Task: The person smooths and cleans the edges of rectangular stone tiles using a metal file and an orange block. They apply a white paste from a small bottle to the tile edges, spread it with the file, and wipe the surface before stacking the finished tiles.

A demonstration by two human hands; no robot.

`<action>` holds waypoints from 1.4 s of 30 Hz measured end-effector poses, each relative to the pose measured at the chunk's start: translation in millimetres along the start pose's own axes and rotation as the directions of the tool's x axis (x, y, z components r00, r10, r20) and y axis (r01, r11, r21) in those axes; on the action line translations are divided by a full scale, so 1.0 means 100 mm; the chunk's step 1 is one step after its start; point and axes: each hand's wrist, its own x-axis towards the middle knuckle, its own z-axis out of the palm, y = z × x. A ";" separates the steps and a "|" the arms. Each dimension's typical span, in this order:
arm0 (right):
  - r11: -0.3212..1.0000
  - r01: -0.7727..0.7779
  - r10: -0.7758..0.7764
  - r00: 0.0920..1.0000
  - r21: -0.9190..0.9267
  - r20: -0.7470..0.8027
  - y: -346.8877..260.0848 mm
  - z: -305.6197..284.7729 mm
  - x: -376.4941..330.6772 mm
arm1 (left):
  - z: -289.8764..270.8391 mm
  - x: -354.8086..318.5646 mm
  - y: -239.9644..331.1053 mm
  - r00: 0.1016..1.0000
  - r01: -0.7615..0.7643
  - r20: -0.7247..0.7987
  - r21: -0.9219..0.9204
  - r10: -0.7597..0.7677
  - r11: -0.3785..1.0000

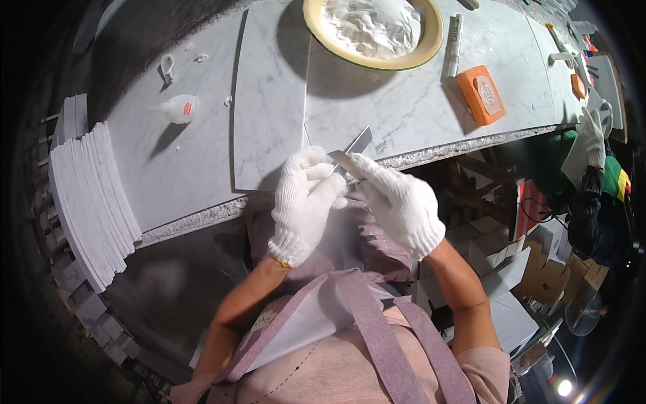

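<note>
Both gloved hands, the left hand (304, 202) and right hand (402, 202), pinch a thin grey strip (354, 149) at the marble table's (417, 108) near edge, with a yellow-rimmed bowl (374, 30) at twelve o'clock and an orange box (481, 94) at two o'clock.

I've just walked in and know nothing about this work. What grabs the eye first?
Two white-gloved hands, the left hand and right hand, meet at the marble table's near edge, pinching a thin grey strip between them. Beyond them sits a yellow-rimmed bowl of white powder, with an orange box to its right. A stack of marble slabs stands at the far left.
</note>
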 end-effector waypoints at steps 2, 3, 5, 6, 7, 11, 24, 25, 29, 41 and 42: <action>0.996 -0.089 0.089 0.996 0.014 0.020 0.00 -0.03 0.00 | 0.01 -0.01 -0.01 1.000 0.000 -0.006 -0.025 -0.001 1.000; 0.992 -0.125 0.125 0.991 0.001 0.043 0.00 -0.04 0.00 | 0.01 -0.01 -0.01 1.000 0.015 -0.014 -0.037 -0.016 0.999; 0.987 -0.130 0.138 0.986 -0.090 0.092 0.00 -0.05 0.01 | 0.01 -0.01 -0.02 1.000 -0.013 -0.008 -0.037 0.013 0.999; 0.985 -0.117 0.132 0.985 -0.128 0.111 0.01 -0.06 0.02 | 0.02 -0.01 -0.02 1.000 -0.018 -0.002 -0.034 0.018 0.999; 0.996 0.003 0.008 0.993 -0.093 0.115 0.00 -0.06 0.02 | 0.02 -0.01 -0.02 1.000 -0.015 -0.003 -0.024 0.015 1.000; 0.997 -0.074 0.075 0.996 -0.009 0.043 -0.04 -0.11 0.05 | 0.02 -0.01 -0.03 1.000 -0.012 -0.008 -0.039 0.012 0.999; 1.000 -0.011 0.009 0.986 0.010 0.164 -0.04 -0.11 -0.02 | 0.02 -0.01 -0.05 0.997 -0.058 -0.047 0.126 0.064 0.990; 0.996 0.018 -0.002 0.985 -0.087 0.175 -0.03 -0.13 -0.01 | 0.03 -0.01 -0.06 0.997 -0.070 -0.023 0.079 0.072 0.994; 0.990 -0.066 0.070 0.997 -0.122 0.033 -0.05 -0.17 0.00 | 0.04 -0.03 -0.06 0.998 -0.054 -0.025 -0.007 0.054 0.999; 0.990 -0.134 0.136 0.990 -0.050 0.048 0.03 0.08 -0.06 | 0.05 -0.01 0.05 1.000 -0.015 -0.008 -0.017 0.014 1.000; 0.963 -0.218 0.222 0.975 0.156 -0.010 0.04 0.09 -0.06 | 0.05 -0.01 0.06 1.000 -0.004 -0.024 -0.021 0.003 1.000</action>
